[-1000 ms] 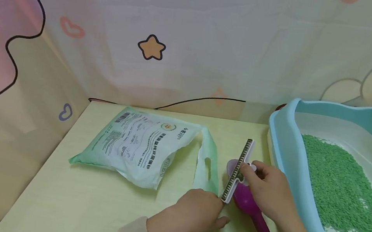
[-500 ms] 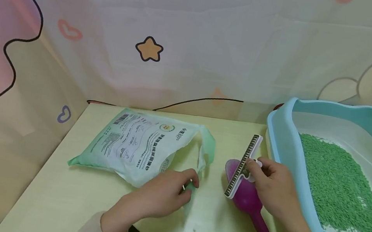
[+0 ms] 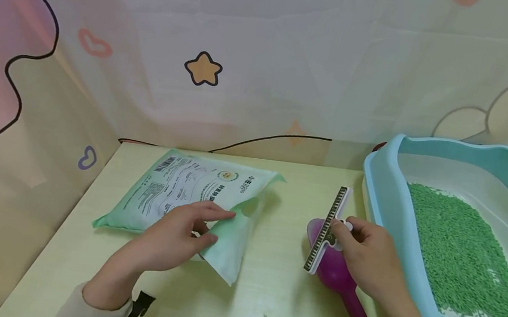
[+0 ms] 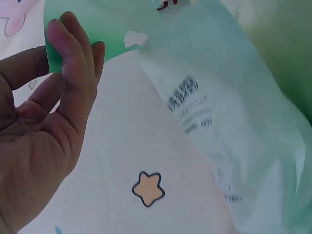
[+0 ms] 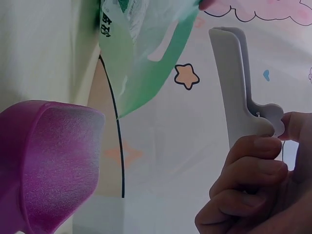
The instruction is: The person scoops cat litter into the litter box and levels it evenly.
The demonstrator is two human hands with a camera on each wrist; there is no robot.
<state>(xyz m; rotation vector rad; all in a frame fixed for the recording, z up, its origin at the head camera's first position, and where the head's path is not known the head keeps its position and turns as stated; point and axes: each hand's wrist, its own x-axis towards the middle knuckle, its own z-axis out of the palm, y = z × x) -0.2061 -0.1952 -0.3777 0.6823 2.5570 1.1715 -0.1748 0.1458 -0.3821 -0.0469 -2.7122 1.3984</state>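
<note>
A green-and-white bag of cat litter (image 3: 169, 179) lies on the left of the table. My left hand (image 3: 166, 240) pinches the edge of its handle flap, which is folded toward the bag; the left wrist view shows the green flap (image 4: 117, 29) between thumb and fingers. My right hand (image 3: 375, 260) holds a white bag clip (image 3: 323, 234) with a piano-key pattern by its grips. In the right wrist view the clip (image 5: 234, 83) has its long jaws close together. Below the clip on the table lies a purple scoop (image 3: 337, 271), partly covered by it.
A light-blue litter box (image 3: 401, 226) stands on the right, with green litter pellets (image 3: 463, 255) heaped inside. A printed curtain (image 3: 266, 64) hangs behind the table (image 3: 258, 309). Black straps sit at both wrists.
My left hand has moved left and slightly up, drawing the bag's handle flap from the right side over toward the bag. The right hand keeps the clip in nearly the same place.
</note>
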